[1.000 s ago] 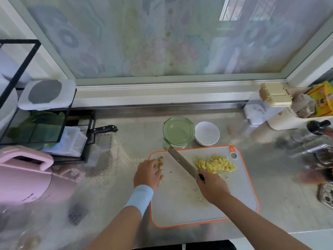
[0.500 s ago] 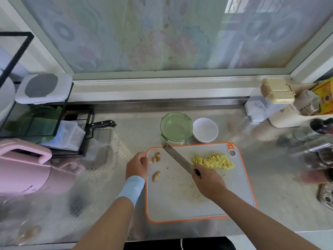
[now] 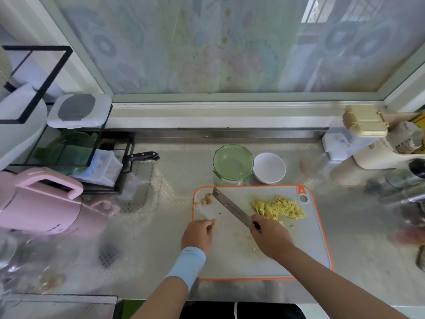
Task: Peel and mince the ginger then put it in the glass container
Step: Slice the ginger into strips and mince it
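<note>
Our left hand (image 3: 196,234) pinches a small ginger piece (image 3: 213,223) near the left edge of the cutting board (image 3: 230,261), and our curled fingers hide most of it. Our right hand (image 3: 271,238) is closed round the knife (image 3: 232,207). Its handle is almost wholly covered and its blade slants away to the left. Shredded ginger (image 3: 279,208) is heaped at the board's far right, and a few ginger knobs (image 3: 204,200) lie at its far left corner. The glass container (image 3: 232,162) stands on the worktop (image 3: 179,180) just beyond the board. Things at the right edge are too blurred to name.

Left hand (image 3: 197,236) pinching ginger piece (image 3: 213,222) on orange-rimmed cutting board (image 3: 305,256), right hand (image 3: 271,237) gripping cleaver (image 3: 232,207), ginger strips (image 3: 279,207) beside blade
</note>
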Demonstrator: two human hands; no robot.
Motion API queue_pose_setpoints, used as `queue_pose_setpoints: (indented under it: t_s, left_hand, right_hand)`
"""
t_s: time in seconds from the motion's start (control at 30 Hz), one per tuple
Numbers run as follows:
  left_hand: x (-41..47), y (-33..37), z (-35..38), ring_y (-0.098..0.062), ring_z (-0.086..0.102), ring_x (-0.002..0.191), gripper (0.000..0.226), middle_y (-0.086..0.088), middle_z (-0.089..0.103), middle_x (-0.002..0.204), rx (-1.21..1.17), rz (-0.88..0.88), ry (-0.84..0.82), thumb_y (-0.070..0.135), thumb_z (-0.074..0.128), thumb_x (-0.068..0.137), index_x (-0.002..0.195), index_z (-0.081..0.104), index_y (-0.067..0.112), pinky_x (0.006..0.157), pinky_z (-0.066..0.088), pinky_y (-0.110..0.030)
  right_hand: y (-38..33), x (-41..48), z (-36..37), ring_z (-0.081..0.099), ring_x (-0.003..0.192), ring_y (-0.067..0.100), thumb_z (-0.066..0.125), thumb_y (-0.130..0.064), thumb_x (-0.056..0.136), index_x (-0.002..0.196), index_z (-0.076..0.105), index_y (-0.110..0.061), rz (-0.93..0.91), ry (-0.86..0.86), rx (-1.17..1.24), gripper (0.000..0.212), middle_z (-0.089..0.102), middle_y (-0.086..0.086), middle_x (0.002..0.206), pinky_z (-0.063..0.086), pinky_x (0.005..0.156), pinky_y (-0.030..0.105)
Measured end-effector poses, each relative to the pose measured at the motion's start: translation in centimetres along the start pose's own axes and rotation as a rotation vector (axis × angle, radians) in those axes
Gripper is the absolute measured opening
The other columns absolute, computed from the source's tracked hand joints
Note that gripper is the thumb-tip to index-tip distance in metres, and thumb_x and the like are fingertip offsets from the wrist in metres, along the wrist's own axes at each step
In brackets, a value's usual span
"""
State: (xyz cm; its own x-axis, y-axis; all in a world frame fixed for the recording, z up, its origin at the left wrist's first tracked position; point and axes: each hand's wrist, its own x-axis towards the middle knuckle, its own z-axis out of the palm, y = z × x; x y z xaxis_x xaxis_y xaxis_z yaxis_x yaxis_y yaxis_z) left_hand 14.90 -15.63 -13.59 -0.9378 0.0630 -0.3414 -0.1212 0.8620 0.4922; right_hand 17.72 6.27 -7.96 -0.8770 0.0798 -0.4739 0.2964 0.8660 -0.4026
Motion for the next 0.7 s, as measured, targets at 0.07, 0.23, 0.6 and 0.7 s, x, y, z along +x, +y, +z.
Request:
queue_pose_setpoints:
  t_s: [0.07, 0.23, 0.6, 0.7]
  left_hand:
    - [-0.9, 1.0, 0.7, -0.014, 0.066, 0.096, 0.021, 0.009, 0.073, 0.103, -0.13, -0.028, -0.038, 0.029, 0.058, 0.093, 0.108, 0.072, 0.03, 0.087, 0.052, -0.028]
    - [-0.6, 0.1, 0.3, -0.012, 0.054, 0.11, 0.038, 0.009, 0.057, 0.116, -0.04, 0.137, 0.012, 0.005, 0.054, 0.089, 0.115, 0.069, 0.028, 0.089, 0.044, -0.02]
    - [-0.1, -0.4, 1.6, -0.012, 0.054, 0.098, 0.018, 0.007, 0.063, 0.097, 0.122, 0.426, 0.08, 0.019, 0.082, 0.076, 0.093, 0.076, 0.021, 0.063, 0.048, -0.023]
    - [-1.5, -0.8, 3.1, -0.008, 0.046, 0.089, 0.023, 0.007, 0.063, 0.085, 0.043, 0.472, 0.148, 0.018, 0.09, 0.065, 0.082, 0.075, 0.022, 0.059, 0.048, -0.019]
  right_hand:
    - [0.2, -0.4, -0.1, 0.057, 0.062, 0.016, 0.042, -0.038, 0.1, 0.093, 0.05, -0.033, -0.005, -0.006, 0.0, 0.011, 0.059, -0.006, 0.071, 0.046, 0.052, 0.031]
    - [0.9, -1.6, -0.6, 0.054, 0.058, 0.014, 0.041, -0.038, 0.1, 0.095, 0.051, -0.032, 0.002, 0.017, -0.013, 0.012, 0.059, -0.005, 0.069, 0.042, 0.049, 0.028]
    - [1.6, -2.8, 0.6, 0.057, 0.062, 0.016, 0.039, -0.043, 0.099, 0.088, 0.05, -0.029, 0.042, 0.026, -0.02, 0.02, 0.059, -0.005, 0.07, 0.047, 0.054, 0.03]
    - [1.6, -3.1, 1.1, 0.059, 0.064, 0.018, 0.038, -0.042, 0.1, 0.096, 0.051, -0.031, -0.013, -0.004, -0.059, 0.017, 0.06, -0.004, 0.07, 0.049, 0.056, 0.031]
